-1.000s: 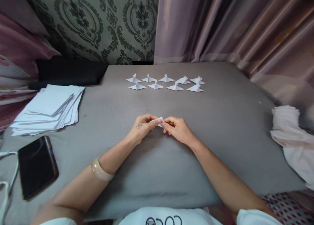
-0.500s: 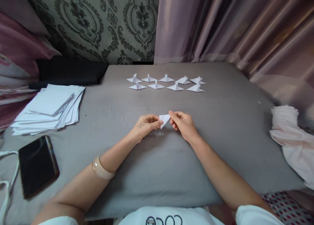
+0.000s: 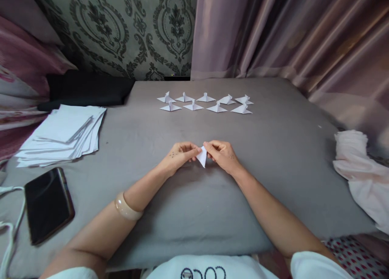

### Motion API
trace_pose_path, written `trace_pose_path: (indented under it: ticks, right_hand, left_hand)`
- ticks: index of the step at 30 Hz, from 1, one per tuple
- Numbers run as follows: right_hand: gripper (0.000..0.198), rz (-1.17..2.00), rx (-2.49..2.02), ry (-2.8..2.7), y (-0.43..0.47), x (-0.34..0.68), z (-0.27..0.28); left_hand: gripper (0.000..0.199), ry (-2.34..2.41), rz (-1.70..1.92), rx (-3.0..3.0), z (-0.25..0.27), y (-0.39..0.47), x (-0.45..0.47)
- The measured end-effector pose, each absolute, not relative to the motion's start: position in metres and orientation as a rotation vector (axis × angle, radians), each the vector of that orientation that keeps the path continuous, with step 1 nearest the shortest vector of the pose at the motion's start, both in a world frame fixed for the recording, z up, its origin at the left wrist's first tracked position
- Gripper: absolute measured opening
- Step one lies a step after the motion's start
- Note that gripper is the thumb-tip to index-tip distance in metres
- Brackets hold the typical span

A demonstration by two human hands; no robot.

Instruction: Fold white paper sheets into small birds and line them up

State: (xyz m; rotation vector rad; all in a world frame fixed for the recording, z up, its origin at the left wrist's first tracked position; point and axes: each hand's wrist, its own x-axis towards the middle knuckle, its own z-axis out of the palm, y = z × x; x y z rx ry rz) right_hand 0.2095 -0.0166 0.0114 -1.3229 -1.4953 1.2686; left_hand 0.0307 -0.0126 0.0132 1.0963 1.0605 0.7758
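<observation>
Between my two hands is a small piece of folded white paper [image 3: 202, 157], its narrow tip pointing down toward me. My left hand [image 3: 184, 153] pinches its left side with thumb and fingers. From the other side, my right hand [image 3: 221, 153] grips the upper right edge, thumb on top. Both hands are close together above the grey cloth. Beyond them, several folded white paper figures [image 3: 193, 105] stand in two rows. The fingers under the paper are partly hidden.
A loose stack of white paper [image 3: 57, 137] lies at the left, with a black folded item [image 3: 88, 88] behind it. Nearer me are a phone [image 3: 48, 206] and a white cable [image 3: 13, 230]. Bunched pale cloth [image 3: 361, 173] rests on the right edge of the grey-covered table [image 3: 273, 149].
The folded paper has turned so its tip points down toward me. My right hand has moved slightly left, closer to my left hand.
</observation>
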Motion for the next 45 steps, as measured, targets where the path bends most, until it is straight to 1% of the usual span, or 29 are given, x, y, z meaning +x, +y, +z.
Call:
trace_pose_path:
  ticks: [4,6,10,16,21,24,28,35,45]
  right_hand:
    - [0.033,1.386,-1.283,-1.335,-0.016,0.206,0.01]
    - [0.033,1.428,-1.268,-1.267,-0.016,0.204,0.008]
    - [0.03,1.408,-1.218,-1.235,-0.014,0.202,0.006]
    - [0.039,1.544,-1.261,-1.227,-0.017,0.199,0.007]
    - [0.035,1.493,-1.185,-1.253,-0.016,0.198,0.007]
    - [0.034,1.526,-1.17,-1.214,-0.015,0.201,0.004]
    - [0.038,1.583,-1.17,-1.175,-0.015,0.205,0.002]
    - [0.045,1.633,-1.163,-1.229,-0.018,0.202,0.008]
    - [0.037,1.639,-1.188,-1.228,-0.018,0.202,0.002]
  left_hand:
    - [0.027,1.098,0.902,0.976,0.008,-0.012,0.033]
    - [0.028,1.109,0.946,0.915,0.007,-0.012,0.033]
    - [0.031,1.125,0.966,0.888,0.006,-0.011,0.035]
    - [0.031,1.155,1.041,0.883,0.003,-0.012,0.037]
    - [0.032,1.112,1.03,0.861,0.003,-0.012,0.035]
    - [0.035,1.017,1.021,0.834,0.006,-0.012,0.032]
    - [0.044,0.945,1.025,0.891,0.009,-0.014,0.032]
    - [0.043,0.998,1.025,0.948,0.006,-0.015,0.036]
    - [0.044,1.026,1.051,0.95,0.006,-0.014,0.037]
